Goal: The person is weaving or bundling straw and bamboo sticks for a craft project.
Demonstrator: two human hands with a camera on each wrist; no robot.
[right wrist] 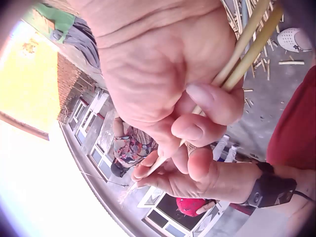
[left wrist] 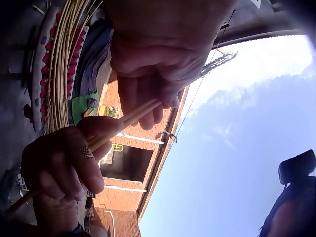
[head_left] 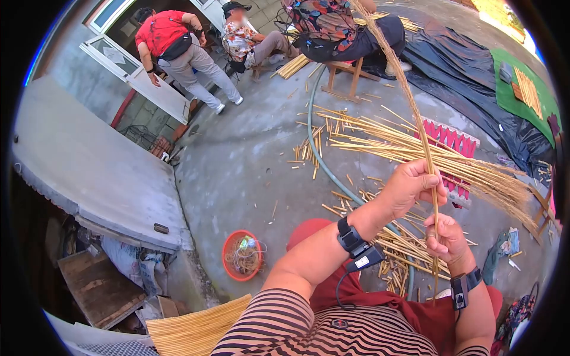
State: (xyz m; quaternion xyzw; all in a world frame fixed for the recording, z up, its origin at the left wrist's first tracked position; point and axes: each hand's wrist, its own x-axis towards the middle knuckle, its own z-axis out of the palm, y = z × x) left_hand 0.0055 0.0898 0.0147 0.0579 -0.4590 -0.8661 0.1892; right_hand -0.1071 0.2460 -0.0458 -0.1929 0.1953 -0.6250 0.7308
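Two long straw-coloured stalks (right wrist: 253, 52) with a feathery tip at the far end run through both hands. In the head view they stand nearly upright in front of the person's chest. The left hand (head_left: 409, 187) pinches them higher up, between thumb and fingers. Lower down, near the thick ends, the right hand (head_left: 448, 240) grips them with curled fingers; a ring (left wrist: 86, 150) is on one of its fingers. Just beyond the hands, a bundle of similar feathery stalks (head_left: 409, 142) lies across a pink-and-white rack (head_left: 454, 139).
Cut stalk pieces (head_left: 404, 246) litter the concrete floor around a green hose (head_left: 317, 154). An orange basin (head_left: 242, 255) with string stands left, near a woven stalk mat (head_left: 199, 326). Behind are a person in red (head_left: 166, 35), two seated people and a black sheet (head_left: 451, 65).
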